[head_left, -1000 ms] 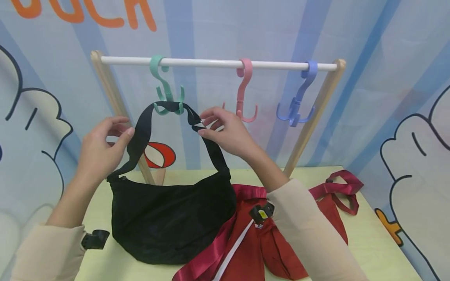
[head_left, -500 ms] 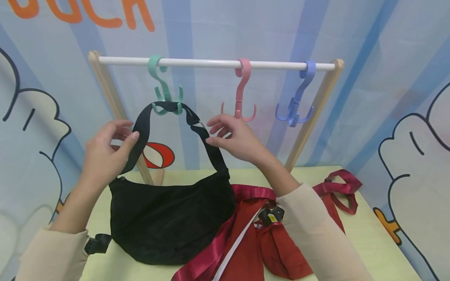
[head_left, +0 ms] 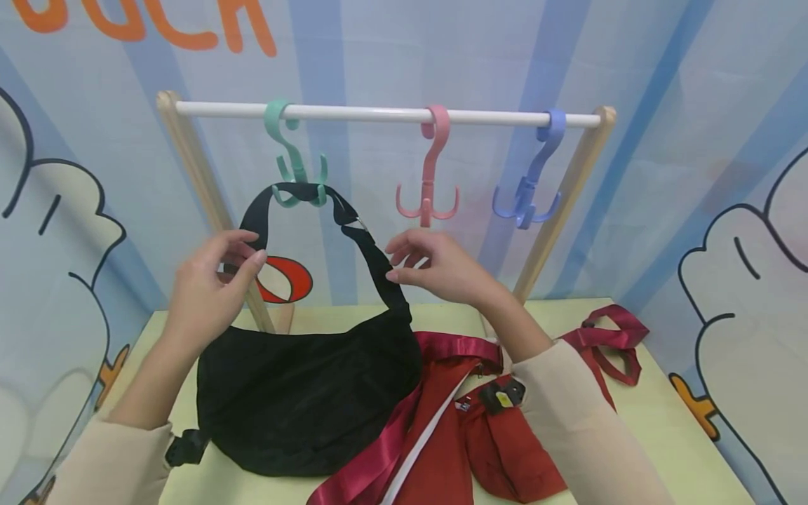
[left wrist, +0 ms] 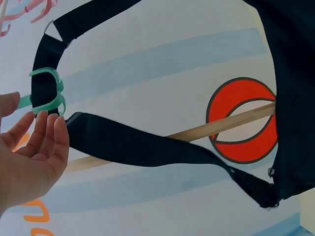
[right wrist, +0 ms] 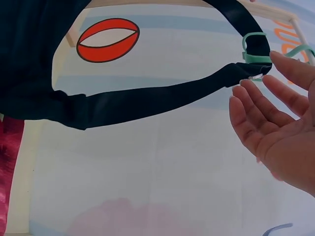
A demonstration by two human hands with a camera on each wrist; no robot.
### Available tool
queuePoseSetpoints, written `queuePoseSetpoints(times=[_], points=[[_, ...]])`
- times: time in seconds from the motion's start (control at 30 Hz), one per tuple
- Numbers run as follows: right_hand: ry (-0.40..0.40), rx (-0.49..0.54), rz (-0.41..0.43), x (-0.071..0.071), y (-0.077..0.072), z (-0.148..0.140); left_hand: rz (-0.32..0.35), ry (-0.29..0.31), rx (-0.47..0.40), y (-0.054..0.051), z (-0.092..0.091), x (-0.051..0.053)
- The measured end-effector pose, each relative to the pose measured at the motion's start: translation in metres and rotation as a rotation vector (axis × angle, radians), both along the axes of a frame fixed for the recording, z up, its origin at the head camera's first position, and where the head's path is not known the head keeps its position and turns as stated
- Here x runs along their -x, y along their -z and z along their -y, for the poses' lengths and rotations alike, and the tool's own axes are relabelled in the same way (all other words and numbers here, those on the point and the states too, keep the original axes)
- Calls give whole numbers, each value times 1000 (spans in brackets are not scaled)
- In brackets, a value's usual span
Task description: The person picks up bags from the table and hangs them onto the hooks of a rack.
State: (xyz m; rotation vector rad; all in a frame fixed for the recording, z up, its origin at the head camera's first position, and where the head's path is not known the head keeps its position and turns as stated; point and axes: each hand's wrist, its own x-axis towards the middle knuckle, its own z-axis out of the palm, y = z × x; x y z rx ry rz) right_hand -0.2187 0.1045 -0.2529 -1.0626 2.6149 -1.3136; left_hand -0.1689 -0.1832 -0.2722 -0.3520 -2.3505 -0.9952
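A black shoulder bag [head_left: 309, 396] hangs by its strap [head_left: 380, 270] from the green hook hanger [head_left: 292, 156], its body low in front of the rack. My left hand [head_left: 211, 287] is beside the left side of the strap, covering part of it in the head view. In the left wrist view its fingers [left wrist: 47, 132] are loosely bent and do not grip the strap. To the right of the strap is my right hand [head_left: 442, 270], its fingers relaxed. The right wrist view shows this hand [right wrist: 280, 125] apart from the strap, with nothing held.
Pink [head_left: 429, 168] and blue [head_left: 530, 175] hook hangers hang on the white rail [head_left: 372, 113] of a wooden-legged rack. Red bags [head_left: 435, 435] with shiny straps lie on the pale yellow table [head_left: 669, 414], partly under the right sleeve. A printed backdrop stands behind.
The right hand has moved down and right, away from the strap's metal ring. The left hand has moved slightly down and right. The bag stays hanging on the green hook.
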Motion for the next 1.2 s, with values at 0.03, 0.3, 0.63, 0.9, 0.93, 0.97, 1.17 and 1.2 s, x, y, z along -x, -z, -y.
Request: queuePoseSetpoints(times=[0.03, 0.3, 0.63, 0.9, 0.93, 0.97, 1.17, 1.2], points=[[-5, -8, -4, 0, 2, -1, 2, 5, 2, 2, -1, 0], [-11, -45, -19, 4, 18, -11, 2, 53, 27, 17, -9, 1], [16, -60, 58, 6, 41, -27, 186, 106, 48, 43, -22, 0], [24, -68, 105, 8, 62, -35, 271, 193, 71, 67, -33, 0], [26, -69, 115, 8, 65, -36, 278, 205, 71, 70, -34, 0], [30, -72, 122, 8, 68, -37, 287, 215, 74, 72, -35, -1], [32, -89, 126, 8, 84, -44, 363, 289, 108, 91, -43, -3], [30, -93, 123, 8, 87, -45, 379, 301, 121, 94, -44, -3]])
